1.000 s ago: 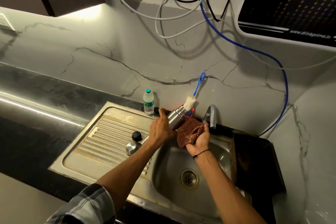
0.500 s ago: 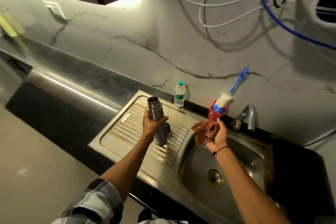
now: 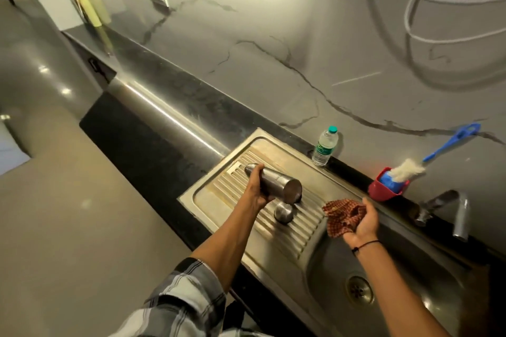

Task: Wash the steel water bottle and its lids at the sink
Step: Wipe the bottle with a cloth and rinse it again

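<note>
My left hand (image 3: 256, 190) grips the steel water bottle (image 3: 279, 183) and holds it tipped almost flat over the ribbed drainboard (image 3: 304, 227). Its mouth points left and its base faces me. A round steel lid (image 3: 283, 212) lies on the drainboard just below the bottle. A dark shape peeks out behind the bottle's base; I cannot tell what it is. My right hand (image 3: 365, 223) holds a crumpled red checked cloth (image 3: 343, 217) above the left edge of the sink basin (image 3: 405, 276).
A small plastic water bottle (image 3: 324, 146) stands at the back of the drainboard. A red holder (image 3: 384, 190) with a blue-handled bottle brush (image 3: 438, 154) sits left of the tap (image 3: 449, 210). The drain (image 3: 359, 288) is in the basin. Black countertop (image 3: 153, 107) stretches left.
The bottle was over the basin by the cloth, then upright over the drainboard; it is now tipped on its side, mouth to the left. The cloth hand has pulled away. The view swung left.
</note>
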